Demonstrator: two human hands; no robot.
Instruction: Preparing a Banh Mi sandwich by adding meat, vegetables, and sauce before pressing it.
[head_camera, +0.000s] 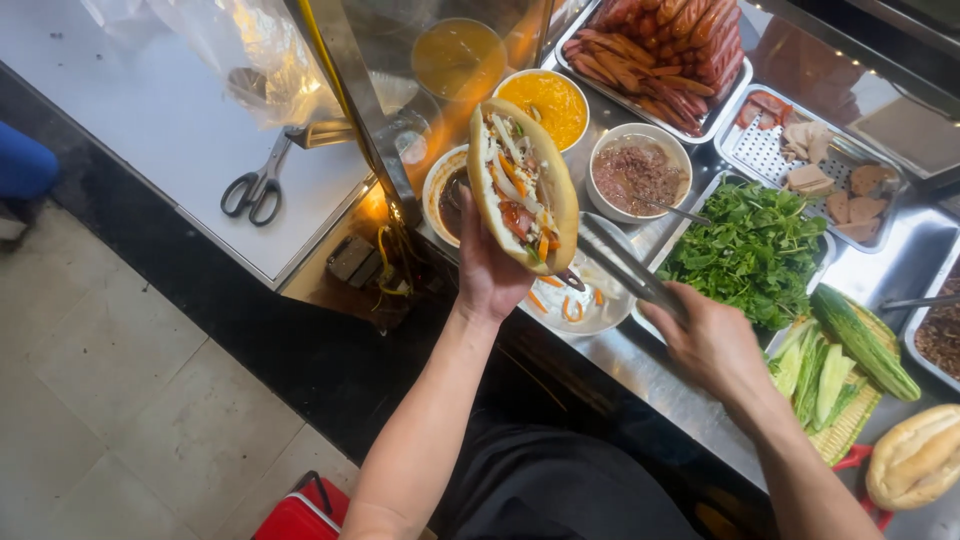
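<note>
Now, step: the filling step, I think. The sandwich is split open and part full, so more food is being put in.
Left hand (488, 268): its fingers wrap around the bottom of the filled baguette sandwich (522, 186) and hold it up over the counter, open side facing up.
Sandwich: inside it are white strips, orange carrot bits and red pieces. It hangs above the bowl of dark sauce (447, 192), not touching it.
Right hand (712, 340): its fingers are closed on the metal tongs (625, 265). The tong tips sit close together by the low end of the sandwich, over the pale bowl with carrot strips (585, 303).
Close by: a tray of green herbs (755, 250), cut cucumber (835, 365), a bowl of brown meat paste (638, 172), a bowl of yellow shreds (545, 100), sausages (655, 55), a plain bread roll (915, 457) and scissors (258, 185).
Next move calls for: a firm pinch on the tongs and a steady sandwich, so nothing spills out.
</note>
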